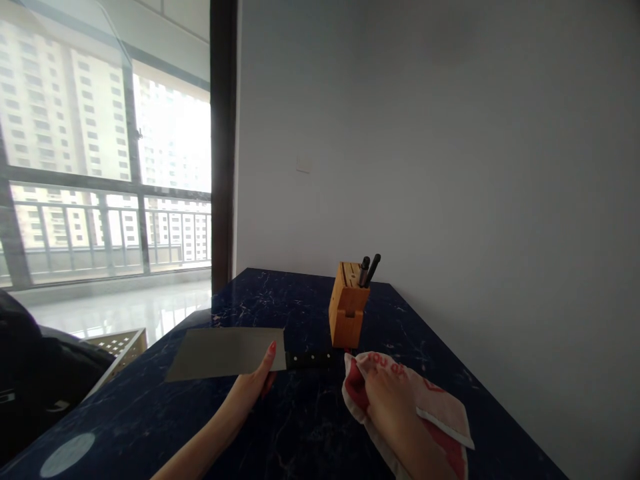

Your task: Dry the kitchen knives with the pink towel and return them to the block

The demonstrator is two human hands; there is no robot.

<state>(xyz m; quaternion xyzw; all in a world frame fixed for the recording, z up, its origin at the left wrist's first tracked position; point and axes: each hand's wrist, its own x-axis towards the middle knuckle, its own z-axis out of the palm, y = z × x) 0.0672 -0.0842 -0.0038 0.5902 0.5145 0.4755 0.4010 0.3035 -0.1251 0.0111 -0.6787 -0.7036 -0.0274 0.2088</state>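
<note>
A cleaver with a wide grey blade [225,353] and a black riveted handle [310,361] is held above the dark marble counter [280,293]. My left hand [255,388] pinches the blade near its heel, thumb on top and fingers under it. My right hand [393,400] is closed on a red and white cloth [440,413], right beside the end of the cleaver's handle. Whether the cloth touches the handle I cannot tell.
A wooden knife block [346,308] with two black handles [370,270] stands just behind the cleaver's handle. A white wall runs along the counter's right side. A perforated metal tray [120,343] and a dark bag [35,380] sit off the left edge by the window.
</note>
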